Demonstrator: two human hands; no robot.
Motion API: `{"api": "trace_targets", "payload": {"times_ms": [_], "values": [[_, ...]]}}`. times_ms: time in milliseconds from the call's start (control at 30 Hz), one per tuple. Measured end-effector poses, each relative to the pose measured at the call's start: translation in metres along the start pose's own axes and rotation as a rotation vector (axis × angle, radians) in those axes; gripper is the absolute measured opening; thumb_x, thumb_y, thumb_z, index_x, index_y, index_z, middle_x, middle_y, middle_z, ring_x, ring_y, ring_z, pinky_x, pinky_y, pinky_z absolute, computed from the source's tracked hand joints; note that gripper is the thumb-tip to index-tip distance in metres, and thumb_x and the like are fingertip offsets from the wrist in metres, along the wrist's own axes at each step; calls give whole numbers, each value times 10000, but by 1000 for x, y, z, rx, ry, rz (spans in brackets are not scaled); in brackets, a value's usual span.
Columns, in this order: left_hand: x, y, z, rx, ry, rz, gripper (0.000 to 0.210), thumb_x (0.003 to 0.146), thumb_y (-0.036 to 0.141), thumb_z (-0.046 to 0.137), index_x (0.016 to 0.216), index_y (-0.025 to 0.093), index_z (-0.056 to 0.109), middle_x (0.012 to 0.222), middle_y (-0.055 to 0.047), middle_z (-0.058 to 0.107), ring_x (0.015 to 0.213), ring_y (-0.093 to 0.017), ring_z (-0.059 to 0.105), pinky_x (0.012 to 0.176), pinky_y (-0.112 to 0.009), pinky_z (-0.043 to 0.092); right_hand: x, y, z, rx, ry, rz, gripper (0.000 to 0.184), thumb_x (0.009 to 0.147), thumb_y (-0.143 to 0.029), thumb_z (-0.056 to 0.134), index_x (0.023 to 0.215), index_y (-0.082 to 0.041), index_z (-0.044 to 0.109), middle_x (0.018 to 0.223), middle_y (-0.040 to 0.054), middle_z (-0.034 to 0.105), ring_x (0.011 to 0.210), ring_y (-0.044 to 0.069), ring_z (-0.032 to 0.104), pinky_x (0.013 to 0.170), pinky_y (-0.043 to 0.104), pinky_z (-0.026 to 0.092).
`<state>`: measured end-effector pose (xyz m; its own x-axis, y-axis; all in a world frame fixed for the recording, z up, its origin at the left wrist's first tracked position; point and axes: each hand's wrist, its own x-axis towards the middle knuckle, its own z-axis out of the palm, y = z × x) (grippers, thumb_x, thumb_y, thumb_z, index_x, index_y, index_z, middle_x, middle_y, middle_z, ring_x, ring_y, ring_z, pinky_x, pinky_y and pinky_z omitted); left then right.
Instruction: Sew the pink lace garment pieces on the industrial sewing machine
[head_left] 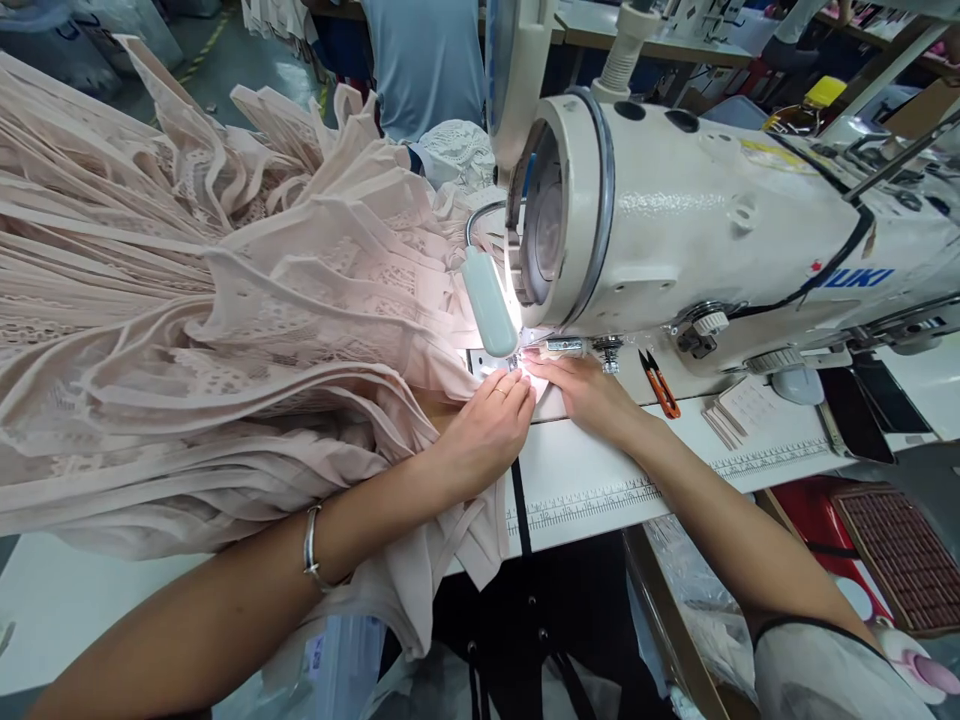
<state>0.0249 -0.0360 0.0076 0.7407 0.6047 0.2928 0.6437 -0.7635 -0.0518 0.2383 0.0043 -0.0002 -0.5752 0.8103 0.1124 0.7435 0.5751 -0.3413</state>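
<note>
My left hand (491, 425) lies flat on a beige lace-trimmed garment (330, 280), its fingers stretched together beside the needle area of a white sewing machine (675, 220). From the other side, my right hand (589, 392) reaches in with fingers extended, pressing a small pale piece of cloth (536, 385) by the presser foot. The fingertips of both hands almost meet there. A bright lamp washes out the stitching spot, so the needle is hard to make out. A pale green oblong guard or lamp head (489, 303) hangs just above my left fingers.
Heaped garments cover the table's left side. Orange-handled thread snips (660, 385) and a stack of small cards (739, 408) lie right of my right hand. A printed ruler (592, 505) runs along the front edge. A person in a blue shirt (427, 65) is beyond the machine.
</note>
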Motion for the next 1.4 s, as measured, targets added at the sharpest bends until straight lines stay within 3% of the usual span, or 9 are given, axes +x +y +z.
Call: {"api": "trace_targets", "payload": {"times_ms": [233,400,700,900,1067,1200,1267,1400], "values": [[0,-3,2,19,17,12,458,973,9,256,1303,-25,572,1240,-219,674,1252,-283,607,1137,-465,414,4,-9,-2,-11,-16,75,576,885,-41,384,1364,-264,614,1431,24,628,1246,222,619,955,392,536],[1,-3,4,-22,3,-31,465,981,21,256,1315,34,579,1265,-203,664,1255,-279,595,1117,-497,433,5,-15,-7,-27,-34,107,502,940,-108,392,1357,-276,615,1404,41,646,1124,246,666,906,400,534],[4,-4,1,32,7,-34,432,983,22,295,1291,26,597,1228,-185,677,1190,-276,617,1064,-439,437,8,-18,-7,-49,-64,145,494,903,-87,431,1312,-288,622,1312,36,687,993,246,660,721,335,503],[4,-5,4,83,43,-27,421,978,29,311,1274,-6,607,1227,-195,684,1167,-293,622,1050,-441,435,10,-21,-9,-63,-57,141,454,947,-123,368,1248,-309,652,1180,30,722,946,245,660,800,368,508],[2,-4,7,86,58,-56,408,985,55,328,1290,24,598,1244,-184,676,1154,-287,614,1054,-435,422,11,-20,-8,-76,-72,151,494,920,-79,364,1275,-287,639,1214,52,706,968,239,662,883,391,493],[2,-3,8,81,115,-66,399,979,58,348,1311,36,570,1276,-176,658,1167,-288,596,1037,-435,412,12,-20,-6,-72,-89,157,489,919,-104,377,1307,-274,621,1238,66,695,978,246,652,779,350,498],[1,-7,6,96,102,-73,380,970,37,343,1245,73,603,1193,-150,685,1097,-274,616,1010,-436,417,12,-21,-5,-101,-81,179,458,925,-117,374,1270,-250,644,1178,83,708,938,255,647,722,346,488],[-1,-28,-3,124,23,-69,345,978,18,329,907,159,636,885,-74,678,860,-232,624,941,-416,432,7,-20,-2,-123,-15,159,405,893,-80,392,1106,-225,704,1085,83,722,921,256,643,721,353,489]]}}
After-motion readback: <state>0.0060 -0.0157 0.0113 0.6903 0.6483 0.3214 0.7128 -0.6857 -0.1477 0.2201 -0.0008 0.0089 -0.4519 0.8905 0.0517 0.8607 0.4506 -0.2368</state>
